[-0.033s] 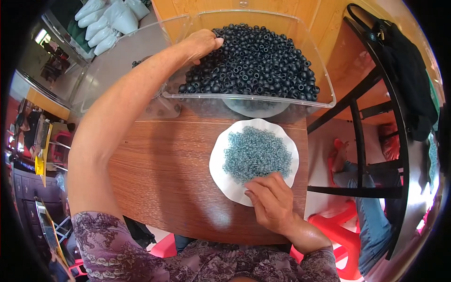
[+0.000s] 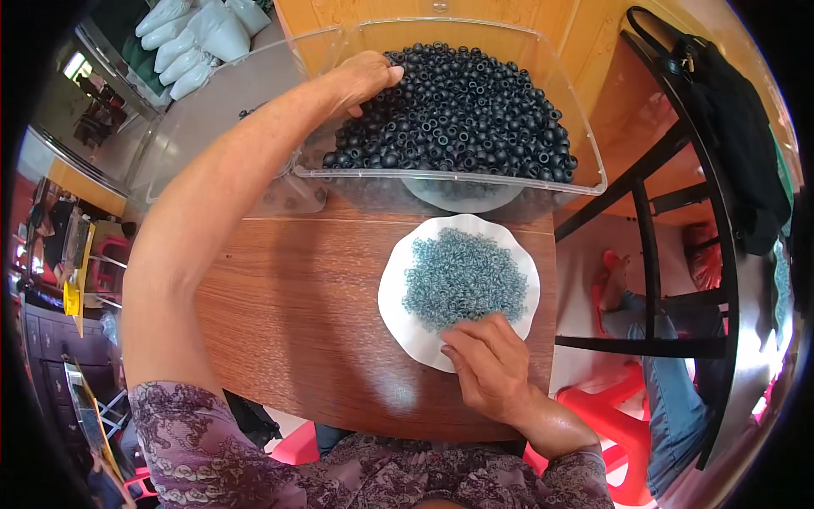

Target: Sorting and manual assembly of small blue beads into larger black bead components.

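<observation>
My left hand reaches over the left part of a clear plastic bin heaped with black ring-like parts. Its fingers curl down at the edge of the heap; whatever they hold is hidden. Close to me, a white scalloped plate carries a pile of small clear bluish-green rings. My right hand is over the plate's near edge, thumb and fingertips pinched together beside the rings. Anything in that pinch is too small to make out.
A second clear bin stands left of the first, behind my forearm. Both hands work above a brown wooden table. On the right are a dark frame with a black bag, a red stool and another person's leg.
</observation>
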Demonstrator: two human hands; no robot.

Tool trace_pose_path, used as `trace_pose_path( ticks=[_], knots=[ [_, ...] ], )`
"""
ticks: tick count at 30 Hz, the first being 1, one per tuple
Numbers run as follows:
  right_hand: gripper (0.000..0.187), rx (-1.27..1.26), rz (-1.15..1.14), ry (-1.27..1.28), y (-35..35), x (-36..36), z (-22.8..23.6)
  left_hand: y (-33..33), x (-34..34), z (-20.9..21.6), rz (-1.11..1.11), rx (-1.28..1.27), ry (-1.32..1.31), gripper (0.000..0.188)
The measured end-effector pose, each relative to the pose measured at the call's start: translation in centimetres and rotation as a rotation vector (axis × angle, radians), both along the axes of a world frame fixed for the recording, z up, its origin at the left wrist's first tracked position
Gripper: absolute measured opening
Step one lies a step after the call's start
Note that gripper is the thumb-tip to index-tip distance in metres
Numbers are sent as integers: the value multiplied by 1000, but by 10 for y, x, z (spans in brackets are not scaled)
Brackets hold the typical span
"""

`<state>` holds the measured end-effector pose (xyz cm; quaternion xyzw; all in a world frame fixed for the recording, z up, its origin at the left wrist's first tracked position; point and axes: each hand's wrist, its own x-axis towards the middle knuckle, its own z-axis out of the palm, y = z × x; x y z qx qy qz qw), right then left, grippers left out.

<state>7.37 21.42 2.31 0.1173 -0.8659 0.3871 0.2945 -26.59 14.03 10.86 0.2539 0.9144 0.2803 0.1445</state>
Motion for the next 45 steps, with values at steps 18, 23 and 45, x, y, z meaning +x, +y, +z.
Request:
trace_pose_path(
  ticks=[18,23,45],
  knots=[
    [28,-68,67,94,2,-1,-4,63,-68,-54,-105,232,-60,79],
    [29,-66,93,77,-1,-4,-4,79,-25,-46,-278,174,-62,73],
    [28,-55,22,97,-1,-2,-4,31,-32,-2,154,213,-328,68]
  ],
)
